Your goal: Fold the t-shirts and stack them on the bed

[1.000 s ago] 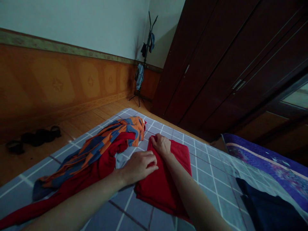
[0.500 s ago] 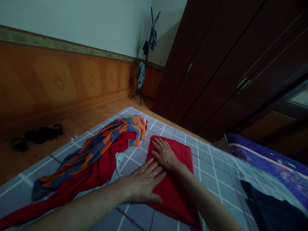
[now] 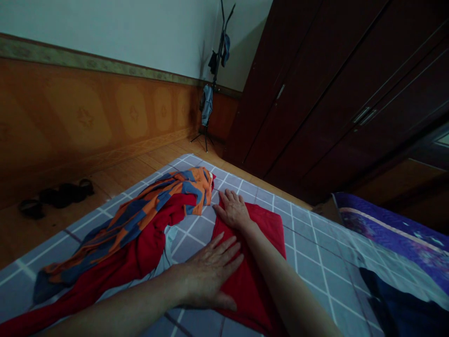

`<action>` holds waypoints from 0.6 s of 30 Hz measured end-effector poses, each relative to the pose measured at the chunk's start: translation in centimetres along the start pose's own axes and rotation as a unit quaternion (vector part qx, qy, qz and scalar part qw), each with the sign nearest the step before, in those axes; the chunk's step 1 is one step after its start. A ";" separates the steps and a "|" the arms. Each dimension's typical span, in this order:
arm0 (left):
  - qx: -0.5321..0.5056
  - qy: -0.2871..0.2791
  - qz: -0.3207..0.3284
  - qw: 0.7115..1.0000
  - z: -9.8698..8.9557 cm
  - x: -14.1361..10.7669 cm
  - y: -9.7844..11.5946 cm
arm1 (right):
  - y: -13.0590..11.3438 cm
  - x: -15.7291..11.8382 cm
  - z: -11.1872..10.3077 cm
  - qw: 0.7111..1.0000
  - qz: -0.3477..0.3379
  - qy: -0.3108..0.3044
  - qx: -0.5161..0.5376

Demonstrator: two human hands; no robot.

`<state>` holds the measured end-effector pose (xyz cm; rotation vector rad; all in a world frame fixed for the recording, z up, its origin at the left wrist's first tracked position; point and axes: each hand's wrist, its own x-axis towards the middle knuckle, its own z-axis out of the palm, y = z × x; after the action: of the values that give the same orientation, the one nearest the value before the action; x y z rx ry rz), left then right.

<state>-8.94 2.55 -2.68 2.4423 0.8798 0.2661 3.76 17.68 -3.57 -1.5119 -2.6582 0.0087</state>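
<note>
A red garment, folded into a flat rectangle, lies on the grey checked bedspread. My left hand rests on its left side with the fingers spread and the palm down. Farther up, my right hand lies flat at the garment's upper left corner, fingers stretched out. Part of the red cloth is hidden under my hands and right forearm. To the left is a loose heap: an orange and blue checked garment, a red garment and some pale cloth.
Dark blue cloth lies at the lower right of the bed. Beyond it is a purple patterned bedding piece. A coat stand stands in the corner beside the dark wardrobe. Dark shoes are on the floor at left.
My right hand has slid up and left to the red garment's upper corner. My left hand stays spread over its left side. The view has shifted slightly.
</note>
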 end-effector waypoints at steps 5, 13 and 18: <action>0.008 -0.011 -0.004 1.000 -0.3 0.1 0.2 | -0.1 0.9 -0.2 0.999 0.038 0.020 0.000; 0.013 0.001 0.007 1.000 -0.4 0.0 0.1 | -0.9 -7.6 -1.0 0.996 -0.017 0.089 0.014; 0.032 -0.030 -0.016 0.999 -0.9 0.1 0.7 | 1.8 -10.0 -0.2 0.999 -0.031 0.036 0.006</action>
<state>-8.77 2.53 -1.55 2.4784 0.9135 0.1557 10.44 10.02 -4.16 -1.3970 -2.6420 -0.0324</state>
